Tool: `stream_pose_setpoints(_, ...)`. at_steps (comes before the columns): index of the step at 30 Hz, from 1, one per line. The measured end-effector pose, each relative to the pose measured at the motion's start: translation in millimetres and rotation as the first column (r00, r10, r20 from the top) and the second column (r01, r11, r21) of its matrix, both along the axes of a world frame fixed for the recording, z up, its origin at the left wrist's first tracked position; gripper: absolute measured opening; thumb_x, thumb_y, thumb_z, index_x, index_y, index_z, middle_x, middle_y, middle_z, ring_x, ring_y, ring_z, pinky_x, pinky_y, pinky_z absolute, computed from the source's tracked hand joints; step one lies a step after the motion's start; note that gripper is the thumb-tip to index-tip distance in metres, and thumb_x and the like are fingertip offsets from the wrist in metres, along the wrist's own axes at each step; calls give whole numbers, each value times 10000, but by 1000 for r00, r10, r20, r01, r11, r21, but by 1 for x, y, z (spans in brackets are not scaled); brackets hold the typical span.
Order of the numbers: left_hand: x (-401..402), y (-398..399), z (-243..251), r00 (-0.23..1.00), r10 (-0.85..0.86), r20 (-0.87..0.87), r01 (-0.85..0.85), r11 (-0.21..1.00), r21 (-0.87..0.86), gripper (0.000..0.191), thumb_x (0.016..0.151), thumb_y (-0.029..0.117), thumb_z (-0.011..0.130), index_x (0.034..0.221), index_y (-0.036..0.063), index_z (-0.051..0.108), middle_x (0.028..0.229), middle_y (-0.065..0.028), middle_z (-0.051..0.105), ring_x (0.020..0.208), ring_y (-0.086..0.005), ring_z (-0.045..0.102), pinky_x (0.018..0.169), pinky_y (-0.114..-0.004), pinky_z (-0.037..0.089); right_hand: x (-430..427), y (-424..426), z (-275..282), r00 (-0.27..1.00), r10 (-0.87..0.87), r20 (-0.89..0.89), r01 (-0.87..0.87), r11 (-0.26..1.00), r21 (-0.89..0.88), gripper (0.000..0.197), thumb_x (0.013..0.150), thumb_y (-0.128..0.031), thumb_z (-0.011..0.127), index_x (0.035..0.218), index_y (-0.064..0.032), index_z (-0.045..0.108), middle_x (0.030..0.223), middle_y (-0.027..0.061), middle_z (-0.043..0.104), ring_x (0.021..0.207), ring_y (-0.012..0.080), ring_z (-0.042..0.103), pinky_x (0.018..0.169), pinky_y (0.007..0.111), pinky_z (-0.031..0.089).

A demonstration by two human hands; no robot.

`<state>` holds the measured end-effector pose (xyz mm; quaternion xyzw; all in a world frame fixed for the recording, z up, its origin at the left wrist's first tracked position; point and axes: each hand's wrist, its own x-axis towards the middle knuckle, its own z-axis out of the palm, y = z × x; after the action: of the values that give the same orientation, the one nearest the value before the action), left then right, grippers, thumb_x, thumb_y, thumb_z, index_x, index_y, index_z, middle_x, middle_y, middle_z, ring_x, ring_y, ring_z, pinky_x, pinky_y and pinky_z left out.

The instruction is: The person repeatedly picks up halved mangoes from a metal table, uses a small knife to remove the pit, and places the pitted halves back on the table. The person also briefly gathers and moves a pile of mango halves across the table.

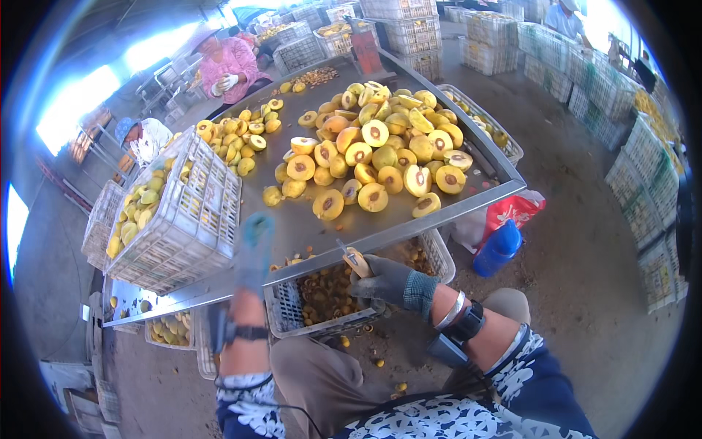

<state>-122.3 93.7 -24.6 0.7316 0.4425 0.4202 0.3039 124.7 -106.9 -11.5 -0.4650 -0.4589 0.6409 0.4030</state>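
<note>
My right hand (378, 280), in a dark grey knitted glove, grips a pitting tool with a pale wooden handle (358, 262) and a short metal tip. It sits just below the front rim of a metal table (384, 236). Motion blurs my left hand (255, 241), which wears a pale bluish glove and is raised between the table and a white plastic crate (203, 214); whether it holds anything cannot be made out. Ahead lies a heap of halved yellow stone fruits (375, 134), many with brown pits showing in their cut faces.
A crate of pits and scraps (329, 302) stands beneath the table edge. To its right are a blue bottle (498, 249) and a red-and-white bag (507, 214). Two people, one in pink (233, 71), sit beyond the table's left side. Stacked crates (641, 186) line the right.
</note>
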Motion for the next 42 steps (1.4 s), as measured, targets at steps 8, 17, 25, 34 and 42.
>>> stream_pose_setpoints(8, 151, 44, -8, 709, -80, -701, 56, 997, -58, 737, 778, 540, 688, 1355, 143, 458, 1371, -188, 467, 1231, -386, 505, 1030, -451, 415, 18, 15, 12, 991, -102, -91, 111, 988, 104, 306, 890, -196, 666, 1108, -33, 525, 768, 31, 615, 634, 119, 600, 526, 270, 509)
stream_pose_setpoints(17, 143, 30, -12, 770, -212, -602, 223, 973, -57, 552, 721, 335, 802, 1156, 102, 555, 1054, -154, 654, 1010, -347, 633, 877, -437, 495, 15, 18, 10, 989, -102, -104, 116, 984, 136, 316, 887, -197, 659, 1125, -43, 519, 752, 32, 614, 579, 103, 585, 500, 254, 492)
stream_pose_setpoints(25, 113, -49, 1, 915, -269, 302, 332, 926, -180, 261, 876, 64, 661, 1129, 35, 602, 1024, -34, 640, 883, -128, 607, 804, -272, 512, 13, 12, 14, 908, -315, -276, 346, 936, 69, 345, 885, -231, 679, 1124, -59, 501, 789, 24, 611, 547, 88, 566, 482, 234, 454)
stream_pose_setpoints(34, 122, -103, 29, 793, -178, 583, 330, 930, -165, 328, 991, 187, 551, 1264, 7, 548, 1192, -95, 603, 1083, -164, 572, 932, -293, 468, 9, 19, 13, 835, -474, -279, 490, 872, -15, 360, 883, -198, 675, 1144, -43, 482, 718, 38, 587, 457, 107, 530, 386, 256, 426)
stream_pose_setpoints(42, 126, -105, 28, 608, -187, 772, 526, 823, -215, 433, 1009, 387, 466, 1246, 26, 497, 1176, -145, 594, 1063, -252, 603, 936, -384, 500, -1, 30, -4, 874, -435, -218, 451, 892, 25, 357, 887, -215, 678, 1139, -50, 487, 743, 74, 604, 514, 155, 569, 455, 315, 465)
